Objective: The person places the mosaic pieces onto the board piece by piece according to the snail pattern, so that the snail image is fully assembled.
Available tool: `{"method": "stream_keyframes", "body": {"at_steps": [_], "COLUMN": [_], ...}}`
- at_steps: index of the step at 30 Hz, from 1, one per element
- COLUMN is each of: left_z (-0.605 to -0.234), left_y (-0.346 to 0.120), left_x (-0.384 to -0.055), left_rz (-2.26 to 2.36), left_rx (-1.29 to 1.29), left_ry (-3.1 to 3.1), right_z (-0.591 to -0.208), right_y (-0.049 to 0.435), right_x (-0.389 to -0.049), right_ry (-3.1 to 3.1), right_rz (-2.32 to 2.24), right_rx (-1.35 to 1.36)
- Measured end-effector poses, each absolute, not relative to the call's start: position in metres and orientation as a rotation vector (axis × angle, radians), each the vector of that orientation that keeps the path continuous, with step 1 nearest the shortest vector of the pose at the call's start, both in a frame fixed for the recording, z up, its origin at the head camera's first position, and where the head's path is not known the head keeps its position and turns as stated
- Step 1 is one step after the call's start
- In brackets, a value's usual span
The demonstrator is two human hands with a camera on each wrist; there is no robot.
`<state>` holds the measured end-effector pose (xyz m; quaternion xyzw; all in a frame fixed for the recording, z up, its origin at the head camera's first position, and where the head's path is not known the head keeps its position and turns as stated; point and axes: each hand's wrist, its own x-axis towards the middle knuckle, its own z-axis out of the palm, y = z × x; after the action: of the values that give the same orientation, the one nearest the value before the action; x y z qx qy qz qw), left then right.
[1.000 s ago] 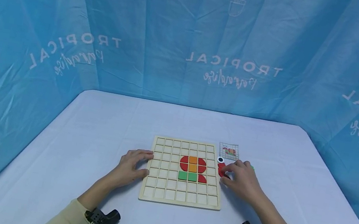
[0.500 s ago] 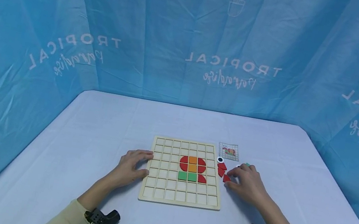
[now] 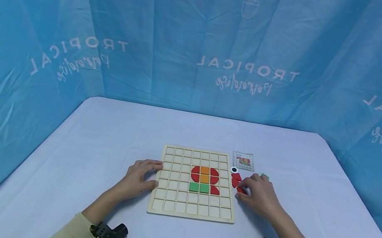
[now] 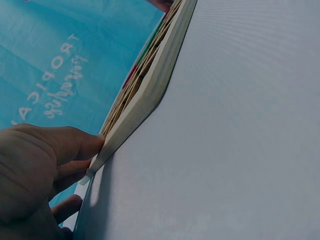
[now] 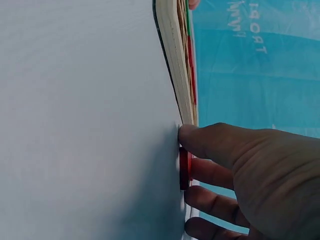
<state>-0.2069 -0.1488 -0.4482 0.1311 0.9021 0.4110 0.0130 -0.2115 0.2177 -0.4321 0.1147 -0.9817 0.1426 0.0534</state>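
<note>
red piece (image 5: pixel 184 170), flat, partly hidden by right hand (image 5: pixel 265 175); thumb and forefinger slightly parted, firm pinch unclear

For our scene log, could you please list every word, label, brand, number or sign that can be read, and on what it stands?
"TROPICAL": mirrored capitals, repeated on the blue sheet; cut off at the head view's right edge.
"Paradise": mirrored script under it, same sheet.
Picture card: any writing is too small to read.
White tabletop: a few tiny marks, too small to read.
</note>
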Motion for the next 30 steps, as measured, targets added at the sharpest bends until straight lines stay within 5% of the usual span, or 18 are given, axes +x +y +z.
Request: {"method": "stream_keyframes", "body": {"at_steps": [30], "left_z": [-0.45], "left_y": [-0.15], "left_x": [-0.208], "left_rz": [1.301], "left_rx": [0.432], "left_ry": [2.811], "right_z": [-0.434], "right_y": [0.276], "right_x": [-0.192], "right_ry": [-2.985], "right_rz": [0.483], "right_rx": [0.168]}}
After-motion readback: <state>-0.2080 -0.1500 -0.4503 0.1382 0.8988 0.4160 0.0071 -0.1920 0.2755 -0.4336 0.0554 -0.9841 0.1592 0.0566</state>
